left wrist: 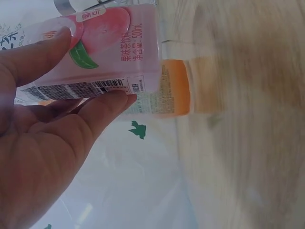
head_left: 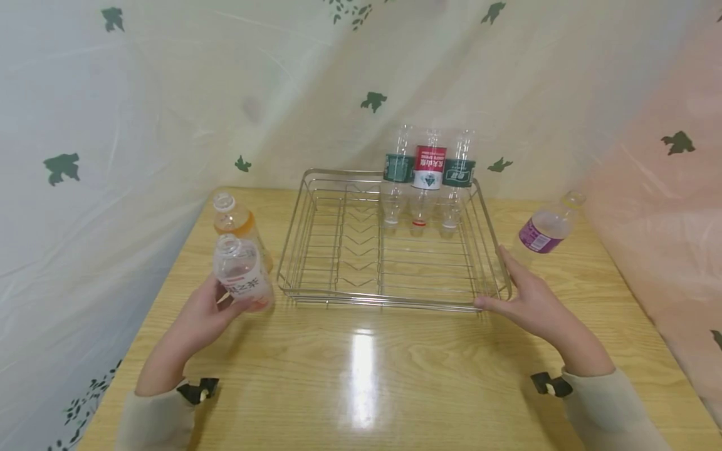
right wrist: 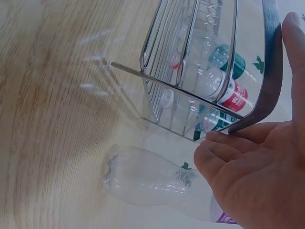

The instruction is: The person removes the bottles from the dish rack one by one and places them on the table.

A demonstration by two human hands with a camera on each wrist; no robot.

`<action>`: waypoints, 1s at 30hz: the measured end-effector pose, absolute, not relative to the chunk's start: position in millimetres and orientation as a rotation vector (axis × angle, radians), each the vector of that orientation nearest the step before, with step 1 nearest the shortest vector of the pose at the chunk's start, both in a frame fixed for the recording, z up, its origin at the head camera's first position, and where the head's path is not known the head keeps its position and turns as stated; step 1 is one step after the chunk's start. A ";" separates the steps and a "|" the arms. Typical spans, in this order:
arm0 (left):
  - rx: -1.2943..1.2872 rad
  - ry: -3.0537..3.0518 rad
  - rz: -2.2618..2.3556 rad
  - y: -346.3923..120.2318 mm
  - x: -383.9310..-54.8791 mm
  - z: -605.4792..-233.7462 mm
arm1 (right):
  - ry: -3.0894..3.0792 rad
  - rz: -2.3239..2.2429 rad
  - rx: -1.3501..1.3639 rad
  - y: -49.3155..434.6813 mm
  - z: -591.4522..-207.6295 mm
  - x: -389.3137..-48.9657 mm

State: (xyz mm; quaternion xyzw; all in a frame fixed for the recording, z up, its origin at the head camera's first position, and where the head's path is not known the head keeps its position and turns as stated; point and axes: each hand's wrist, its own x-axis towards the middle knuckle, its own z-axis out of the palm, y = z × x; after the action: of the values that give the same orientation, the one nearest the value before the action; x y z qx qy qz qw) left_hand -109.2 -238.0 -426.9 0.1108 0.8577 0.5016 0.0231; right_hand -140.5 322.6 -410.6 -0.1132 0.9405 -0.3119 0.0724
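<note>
a: quick pass. starting on the left. holding what?

b: gripping a pink bottle (head_left: 244, 274) with the left hand (head_left: 200, 316), thumb on one side, fingers on the other, low on the body. near the front left corner of the wire rack (head_left: 383, 300), outside it. looks slightly raised off the desk (head_left: 316, 369) in the left wrist view.

a: anything behind?

b: yes, an orange-banded bottle (head_left: 239, 222), partly hidden by the pink one. standing upright on the desk, left of the rack.

a: right side now.

b: holding the near right corner of the rack with the right hand (head_left: 533, 304), thumb at the front rim, fingers along the right side. cannot tell how firmly.

a: inside the rack?

b: three clear bottles, back right, side by side. a red-labelled bottle (head_left: 430, 168) between two green-labelled bottles (head_left: 398, 168). all upside down, caps at the bottom.

a: far right?

b: a purple-labelled bottle (head_left: 541, 235). upright on the desk, outside the rack, near the right hand.

a: background?

b: pale sheet (head_left: 186, 94) with green shapes, behind the desk. also pale sleeves (head_left: 155, 416), with a black piece (head_left: 197, 391) at each cuff. logged.
</note>
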 end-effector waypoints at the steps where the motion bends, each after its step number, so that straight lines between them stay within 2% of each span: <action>1: 0.332 2.655 1.553 -238.9 -109.5 -427.3 | 2.825 -0.938 -0.342 322.8 -410.6 -140.6; 30: 0.290 2.631 1.585 -260.2 -121.4 -447.4 | 2.840 -0.930 -0.340 323.6 -412.9 -141.8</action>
State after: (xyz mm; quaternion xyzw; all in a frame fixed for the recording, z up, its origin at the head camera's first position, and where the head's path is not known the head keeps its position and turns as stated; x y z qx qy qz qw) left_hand -121.4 -260.2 -447.4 0.0940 0.8524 0.5136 0.0281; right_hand -141.8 323.6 -412.9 -0.1126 0.9422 -0.3085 0.0668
